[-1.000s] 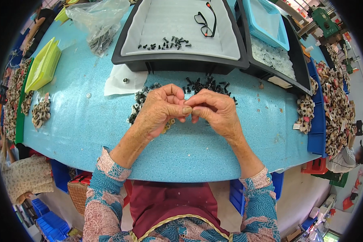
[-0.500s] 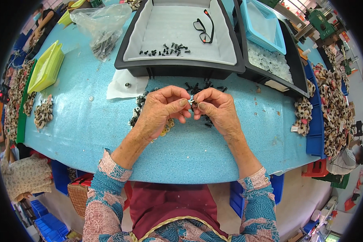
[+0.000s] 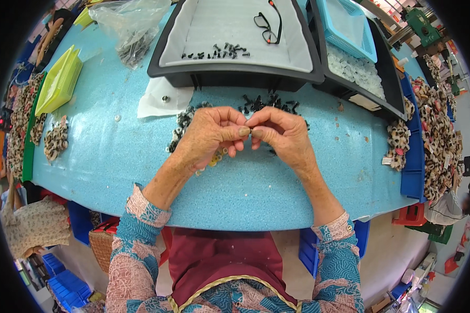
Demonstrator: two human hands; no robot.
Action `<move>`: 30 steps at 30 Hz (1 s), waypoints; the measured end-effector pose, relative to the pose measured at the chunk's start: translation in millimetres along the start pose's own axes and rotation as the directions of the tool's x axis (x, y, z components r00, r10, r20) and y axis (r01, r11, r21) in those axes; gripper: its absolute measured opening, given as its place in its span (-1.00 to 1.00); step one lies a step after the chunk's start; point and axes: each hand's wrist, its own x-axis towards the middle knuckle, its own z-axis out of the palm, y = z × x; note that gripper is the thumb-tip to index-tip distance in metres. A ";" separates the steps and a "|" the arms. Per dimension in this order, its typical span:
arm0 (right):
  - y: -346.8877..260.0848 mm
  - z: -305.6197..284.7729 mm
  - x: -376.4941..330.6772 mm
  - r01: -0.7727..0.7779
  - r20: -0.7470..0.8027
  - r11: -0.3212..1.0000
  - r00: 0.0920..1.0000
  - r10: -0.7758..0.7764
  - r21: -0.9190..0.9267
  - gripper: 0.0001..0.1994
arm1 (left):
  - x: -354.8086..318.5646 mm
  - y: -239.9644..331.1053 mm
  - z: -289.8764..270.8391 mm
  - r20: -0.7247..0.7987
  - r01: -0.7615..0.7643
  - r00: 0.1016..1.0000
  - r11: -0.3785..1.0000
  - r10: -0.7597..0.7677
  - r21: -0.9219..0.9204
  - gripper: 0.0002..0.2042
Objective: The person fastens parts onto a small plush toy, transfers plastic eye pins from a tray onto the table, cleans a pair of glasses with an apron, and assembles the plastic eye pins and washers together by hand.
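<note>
A blue table (image 3: 115,156) carries a black tray (image 3: 235,78) at the far side, with glasses (image 3: 268,23) and a few small black parts (image 3: 216,51) inside. In front of the tray lies a pile of black parts (image 3: 269,103). Above the table, the left hand (image 3: 209,136) and the right hand (image 3: 283,136) meet fingertip to fingertip. Both are pinched together on one tiny part (image 3: 249,131), which is too small to tell more. Yellowish rings (image 3: 214,159) lie under the left hand.
</note>
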 end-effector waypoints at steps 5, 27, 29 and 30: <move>3.9 -2.6 3.5 0.062 0.034 0.997 0.998 -0.060 -0.050 -0.91 | -9.1 14.9 5.3 -0.238 -0.230 0.928 0.943 0.287 0.239 -0.87; 4.7 6.9 -0.5 0.020 0.056 0.998 0.998 -0.017 -0.062 -0.82 | -81.9 -25.5 -23.5 -0.050 -0.146 0.719 0.221 0.693 0.964 -0.77; 2.4 8.8 -1.7 0.033 0.053 0.999 0.998 -0.033 -0.001 -0.82 | -82.8 -20.6 -24.2 -0.254 -0.181 0.807 0.631 0.534 0.754 -0.75; 1.3 10.5 -2.6 0.044 0.055 0.997 0.997 -0.048 0.064 -0.82 | -79.9 -19.4 -24.5 -0.244 -0.190 0.806 0.627 0.539 0.756 -0.75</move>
